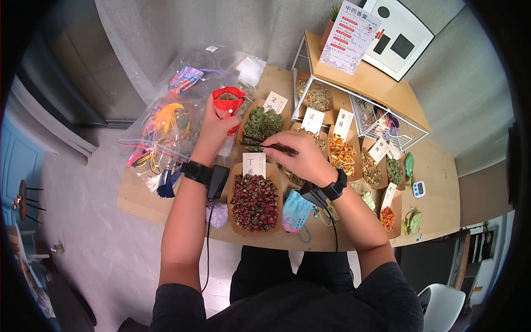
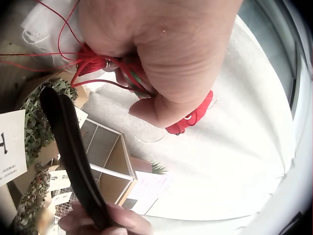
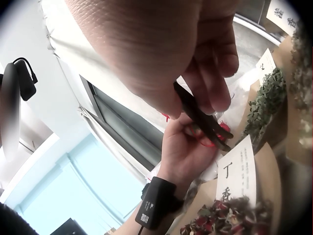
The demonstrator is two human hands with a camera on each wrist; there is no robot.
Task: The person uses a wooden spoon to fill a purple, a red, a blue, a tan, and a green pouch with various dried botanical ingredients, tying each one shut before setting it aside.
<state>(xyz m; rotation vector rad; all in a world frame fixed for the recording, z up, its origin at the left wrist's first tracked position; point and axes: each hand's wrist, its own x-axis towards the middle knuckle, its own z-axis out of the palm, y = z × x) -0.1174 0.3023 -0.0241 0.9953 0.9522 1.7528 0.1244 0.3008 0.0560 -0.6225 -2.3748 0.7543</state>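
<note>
My left hand (image 1: 212,128) grips a small red cloth pouch (image 1: 223,107), its mouth facing up with some brownish material inside. Red cords (image 2: 88,68) dangle from the pouch in the left wrist view. Dark tongs (image 2: 80,152) are pinched between the thumb and fingers of my right hand (image 1: 305,159). The tips of the tongs overlap the near edge of the dried green leaves (image 1: 263,123) in the head view. Just below them is a paper tray of dried rosebuds (image 1: 254,203), with a white card (image 1: 254,164) standing at its back.
Several more labelled trays of dried herbs, including orange flowers (image 1: 342,155), spread to the right. A clear plastic bag (image 1: 146,119) with tassels lies at left. A wooden shelf (image 1: 381,91) stands behind. A light-blue pouch (image 1: 297,209) sits at the front edge, near a small timer (image 1: 418,188) farther right.
</note>
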